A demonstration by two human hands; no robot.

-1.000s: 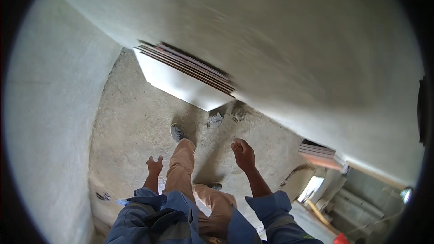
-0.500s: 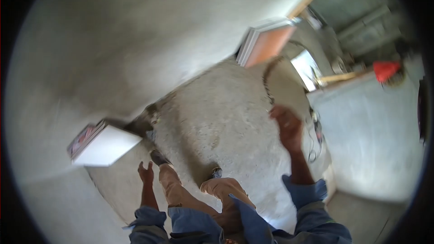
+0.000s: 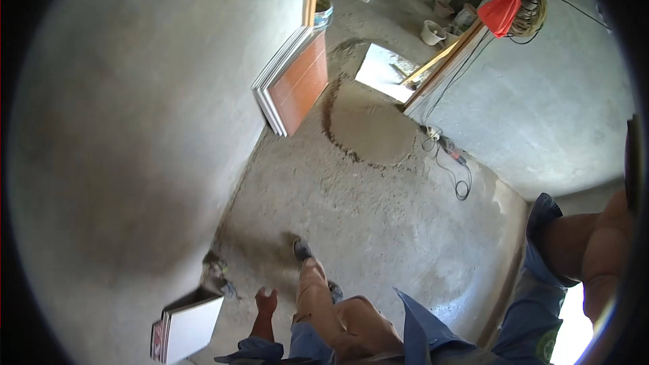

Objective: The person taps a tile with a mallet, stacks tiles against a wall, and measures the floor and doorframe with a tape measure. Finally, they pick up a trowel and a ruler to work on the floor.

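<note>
My left hand [image 3: 266, 303] hangs low beside my left leg with its fingers apart and nothing in it. Nearest to it is a stack of white tiles [image 3: 193, 330] leaning at the foot of the left wall. My right arm is raised and bent close to the camera at the right edge; my right hand [image 3: 608, 263] is only partly in view there, its fingers hidden. Whether it holds something cannot be seen.
Orange-faced tiles [image 3: 297, 88] lean on the left wall by a doorway. A damp patch [image 3: 372, 125] and a bright panel [image 3: 387, 73] lie near it. A corded tool [image 3: 454, 153] rests by the right wall. A red item [image 3: 500, 12] hangs beside coiled cable [image 3: 531, 13]. Buckets [image 3: 433, 32] stand beyond.
The view has swung right, bringing more of the doorway area in. My right hand has gone from in front of me up to the right edge. My left hand remains low and open.
</note>
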